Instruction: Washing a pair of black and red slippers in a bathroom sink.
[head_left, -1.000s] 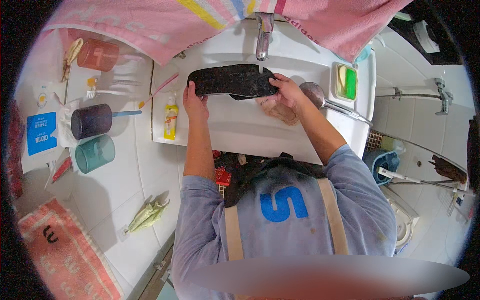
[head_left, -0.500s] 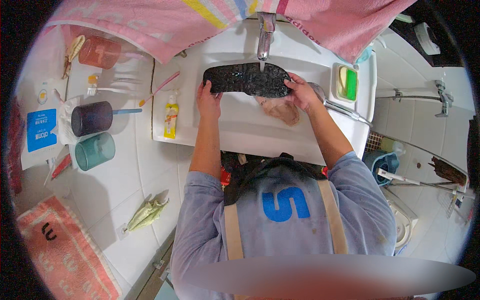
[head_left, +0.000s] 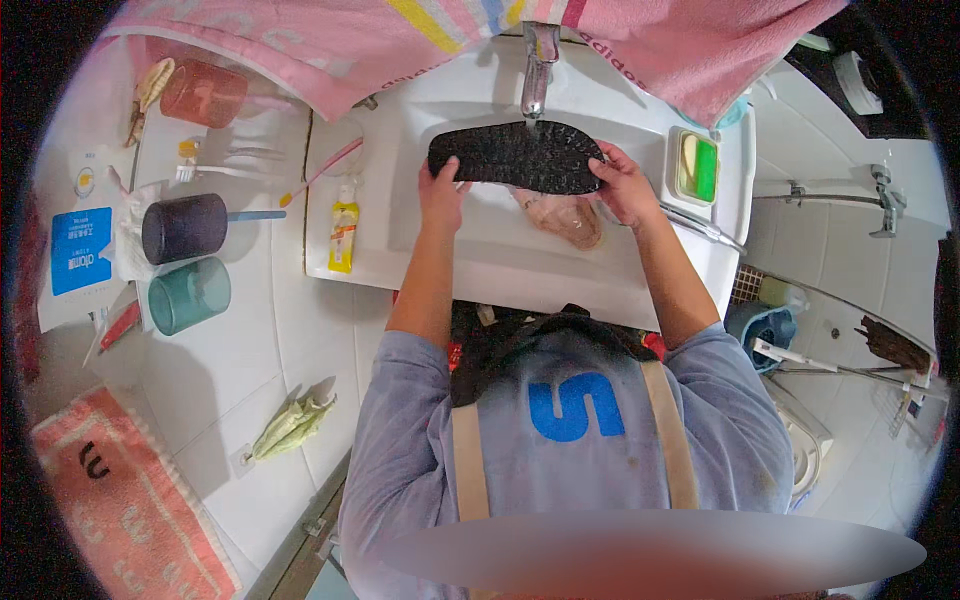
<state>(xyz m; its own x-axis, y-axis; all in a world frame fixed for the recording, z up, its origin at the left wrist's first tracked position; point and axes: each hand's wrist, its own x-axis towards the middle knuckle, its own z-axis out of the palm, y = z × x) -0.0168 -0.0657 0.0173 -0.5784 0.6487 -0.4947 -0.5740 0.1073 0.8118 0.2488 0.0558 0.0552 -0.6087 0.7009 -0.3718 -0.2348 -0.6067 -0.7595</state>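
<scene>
Both of my hands hold a long black shoe sole (head_left: pixel 515 157) level across the washbasin, under the tap (head_left: pixel 540 75). Its upward face is textured and looks wet, and a short stream of water meets its far edge. My left hand (head_left: pixel 441 190) grips the left end, thumb on top. At the other end, my right hand (head_left: pixel 622 184) pinches the rim between thumb and fingers. Below the sole, a pinkish-beige slipper-like piece (head_left: pixel 568 220) lies in the white washbasin (head_left: pixel 490 270), partly covered by the sole.
A green-and-yellow soap box (head_left: pixel 696 167) sits on the basin's right rim, near a shower handle (head_left: pixel 700 226). On the left rim lies a yellow tube (head_left: pixel 343 236). Cups (head_left: pixel 185 228) and toothbrushes line the left wall. A pink towel (head_left: pixel 330 60) hangs beyond the basin.
Both hands have shifted slightly right with the sole. Its face has tilted, so its ridged texture shows more evenly.
</scene>
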